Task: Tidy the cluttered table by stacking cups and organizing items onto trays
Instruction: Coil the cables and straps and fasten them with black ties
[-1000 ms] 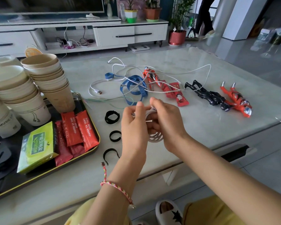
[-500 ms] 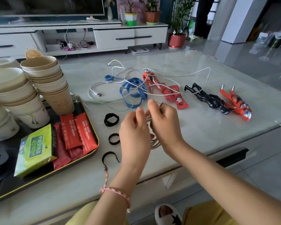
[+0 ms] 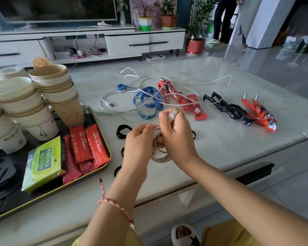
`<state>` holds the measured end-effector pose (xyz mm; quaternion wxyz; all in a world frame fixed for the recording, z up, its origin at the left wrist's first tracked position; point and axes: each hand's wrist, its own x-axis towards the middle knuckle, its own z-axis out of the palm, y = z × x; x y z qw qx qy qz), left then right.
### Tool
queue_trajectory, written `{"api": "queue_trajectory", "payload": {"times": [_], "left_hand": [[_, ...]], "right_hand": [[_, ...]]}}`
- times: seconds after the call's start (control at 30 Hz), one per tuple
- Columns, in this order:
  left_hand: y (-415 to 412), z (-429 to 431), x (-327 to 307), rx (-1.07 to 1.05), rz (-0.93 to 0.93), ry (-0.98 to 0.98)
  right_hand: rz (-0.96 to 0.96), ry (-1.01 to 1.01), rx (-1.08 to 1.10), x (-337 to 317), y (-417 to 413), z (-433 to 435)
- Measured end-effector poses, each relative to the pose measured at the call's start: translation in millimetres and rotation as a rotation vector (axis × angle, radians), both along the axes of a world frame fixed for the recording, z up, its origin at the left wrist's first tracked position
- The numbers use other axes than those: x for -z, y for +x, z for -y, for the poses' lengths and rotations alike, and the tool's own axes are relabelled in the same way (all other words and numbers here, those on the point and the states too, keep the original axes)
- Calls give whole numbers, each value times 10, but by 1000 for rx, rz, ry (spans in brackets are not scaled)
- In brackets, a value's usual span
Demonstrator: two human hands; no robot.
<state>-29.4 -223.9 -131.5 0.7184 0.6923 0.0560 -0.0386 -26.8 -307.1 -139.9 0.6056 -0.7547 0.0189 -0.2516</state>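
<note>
- The left hand [image 3: 139,146] is held above the near part of the pale, marble-look table [image 3: 220,148], its fingers curled round one side of a coiled white charging cable [image 3: 160,158].
- The right hand [image 3: 176,137] grips the same coil from the other side. Its thumb and fingers are clamped on the cable's silver USB plug [image 3: 173,113], which sticks up out of the fist.
- The loops of the coil hang below both hands, off the tabletop.
- At the left sits a black tray with a gold rim [image 3: 11,203].
- At the back of the tray is a tall stack of brown paper cups [image 3: 60,93], with a leaning stack of white paper cups [image 3: 25,107] just beside it.
- In front of the cups, on the tray, lie a flat green packet [image 3: 43,162] and several red sachets [image 3: 85,144], touching one another.
- Small black strap loops [image 3: 123,131] lie on the table between the tray and the hands, some partly hidden by the left wrist.
- Farther back, a blue ribbon strap [image 3: 148,102] is tangled with a loose white cable [image 3: 167,80].
- A red toy figure [image 3: 167,89] lies under that cable, with a red sachet showing a printed face [image 3: 197,109] near it.
- To the right lie 2 more toys side by side, a black toy figure [image 3: 228,108] and a red-and-silver toy figure [image 3: 260,112].
</note>
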Motion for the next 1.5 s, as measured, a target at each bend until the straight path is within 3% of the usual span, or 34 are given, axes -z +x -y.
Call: {"api": "queue_trajectory", "payload": {"times": [0.13,0.23,0.37,0.53,0.6,0.7,0.73,0.83,0.93,1.07,1.23,1.5], "left_hand": [[-12,-60,1,149,140,263],[-63,41,36,184,166,297],[-120,138,36,295,68,182],[-1,70,33,152,-10,40],[72,-7,45,67,7,116],[107,-69,72,51,9,160],[103,-70,80,62,2,159],[89,-49,91,81,-1,156],[79,-35,91,88,-3,160],[61,-32,99,100,25,198],[0,51,101,142,94,209],[-24,43,64,44,114,129]], "right_hand": [[-19,-122,-63,43,8,111],[-88,-34,-44,68,26,140],[-173,27,106,107,30,224],[-257,106,-150,-45,119,476],[-260,-84,-47,-39,178,688],[-421,-774,170,137,205,972],[-494,-882,164,191,204,1007],[-559,-954,132,257,207,971],[-489,-916,138,189,222,940],[-209,-428,161,-35,149,818],[199,-534,155,-188,-64,364],[208,-629,-1,-140,-175,238]]}}
